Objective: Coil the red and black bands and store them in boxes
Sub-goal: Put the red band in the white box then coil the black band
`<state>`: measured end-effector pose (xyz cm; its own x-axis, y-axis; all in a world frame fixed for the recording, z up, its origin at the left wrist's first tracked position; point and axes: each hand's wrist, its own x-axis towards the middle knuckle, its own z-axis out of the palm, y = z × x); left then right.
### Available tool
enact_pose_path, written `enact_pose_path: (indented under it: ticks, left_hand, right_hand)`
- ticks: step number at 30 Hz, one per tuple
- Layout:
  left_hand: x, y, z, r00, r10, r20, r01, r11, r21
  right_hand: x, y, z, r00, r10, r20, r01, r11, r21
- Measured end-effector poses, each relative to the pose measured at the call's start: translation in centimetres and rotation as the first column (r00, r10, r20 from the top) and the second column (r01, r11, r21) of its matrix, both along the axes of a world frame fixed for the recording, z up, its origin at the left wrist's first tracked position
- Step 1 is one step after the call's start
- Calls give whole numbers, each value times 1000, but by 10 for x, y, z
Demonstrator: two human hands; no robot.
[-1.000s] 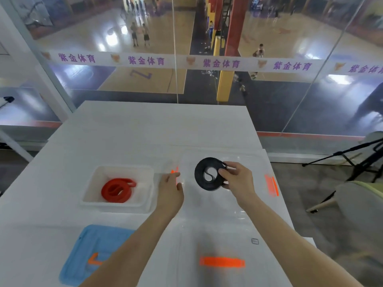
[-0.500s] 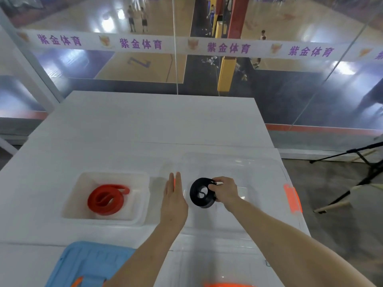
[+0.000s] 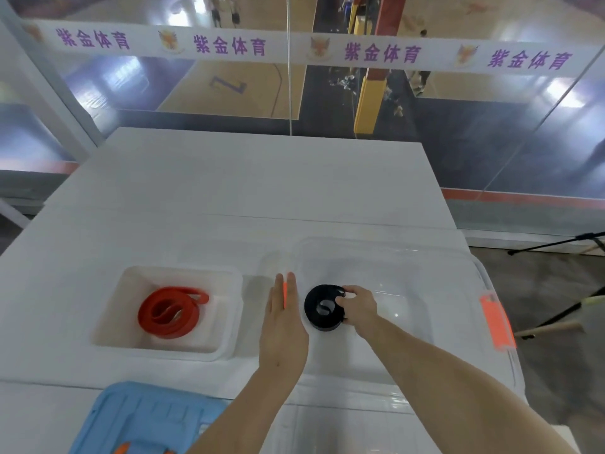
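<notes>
Blue lid (image 3: 144,417) nearest, bottom left. Left hand (image 3: 283,326) flat, fingers straight, holding nothing, at clear box (image 3: 458,290) left edge. Right hand (image 3: 357,304) pinches coiled black band (image 3: 322,308) low inside clear box. Red band (image 3: 170,311) coiled in white box (image 3: 131,335), left

You have one view only, from the camera worn on your head, so no second view overlaps with it. It looks forward and steeply down over the white table (image 3: 229,198), close enough that both your forearms enter from the bottom edge and your hands sit at mid-frame. The wide lens bends the table edges outward. The near table edge falls below the frame; the far edge lies in the upper half. Beyond it the view faces a glass wall (image 3: 491,126) overlooking a sports court (image 3: 229,90) far below.
</notes>
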<state>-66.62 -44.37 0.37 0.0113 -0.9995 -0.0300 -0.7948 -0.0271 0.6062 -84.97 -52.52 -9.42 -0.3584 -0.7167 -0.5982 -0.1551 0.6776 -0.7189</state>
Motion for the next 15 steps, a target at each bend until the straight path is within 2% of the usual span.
enact_pose_path:
  ticks: [5,9,15]
  left_hand:
    - [-2,-5,-8,994,-14,104,15,1000,-8]
    - [-3,-3,-1,995,-3,98,1,1000,20]
    - [-3,-1,16,983,-38,178,24,997,78]
  right_hand:
    - [0,1,-9,1000,-4,-11,3,1000,-20]
    - [-1,2,-4,1000,29,-7,-29,1000,0]
    - [-9,6,16,995,77,59,-80,996,48]
